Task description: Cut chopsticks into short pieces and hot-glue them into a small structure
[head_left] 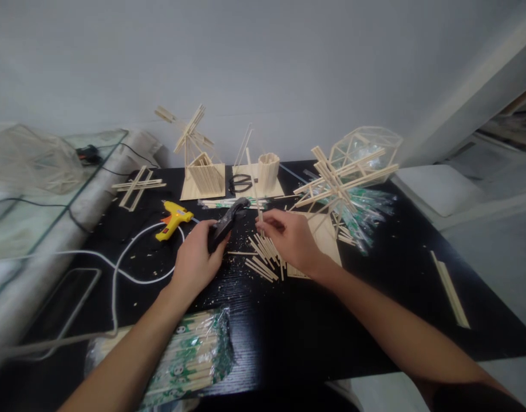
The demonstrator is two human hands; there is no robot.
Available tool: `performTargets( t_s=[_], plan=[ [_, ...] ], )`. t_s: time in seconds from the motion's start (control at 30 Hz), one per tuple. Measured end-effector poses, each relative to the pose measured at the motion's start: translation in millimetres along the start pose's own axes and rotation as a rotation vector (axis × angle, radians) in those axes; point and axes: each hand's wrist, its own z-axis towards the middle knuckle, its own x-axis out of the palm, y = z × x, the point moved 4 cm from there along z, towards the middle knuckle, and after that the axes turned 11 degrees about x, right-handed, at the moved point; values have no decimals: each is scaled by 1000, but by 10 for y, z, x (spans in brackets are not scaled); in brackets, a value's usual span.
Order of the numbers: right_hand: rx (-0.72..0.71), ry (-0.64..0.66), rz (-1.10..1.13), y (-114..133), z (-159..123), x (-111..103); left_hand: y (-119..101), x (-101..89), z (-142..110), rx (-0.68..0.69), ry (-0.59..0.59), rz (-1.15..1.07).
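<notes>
Wrapping fingers of L hand [198,256] round blk tool [228,222], pinching thin stick [254,191] w/ R-hand [292,237] fingers. Can see bundled sticks [198,364] in clr bag [224,343], desk's [297,337] nr edge.

We can't quite make out the blurry black handheld tool [229,220], partly swallowed by our left grip [198,256]. Our right grip [292,237] covers some of the slim pale wooden stick [253,184]. Left edge chops off the pale faceted frame [35,160].

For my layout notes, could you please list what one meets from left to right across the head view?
Crossed sticks, yellow glue gun, left hand, black tool, held stick, right hand, far-right sticks.
</notes>
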Motion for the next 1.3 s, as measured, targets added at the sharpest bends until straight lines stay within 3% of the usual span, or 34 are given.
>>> performTargets(
  t_s=[0.13,0.53,0.77,1.3],
  plan=[
    [-77,-43,-141,4,-23,28,6,24,10,2,76,133],
    [-202,-20,-327,-9,-78,125,-123,64,-41,104,129,167],
    [-192,-13,-375,-10,-70,121,-149,57,-78,15,211,287],
    [-161,39,-392,-24,-76,149,-140,83,-97,-42,338,472]
  ],
)
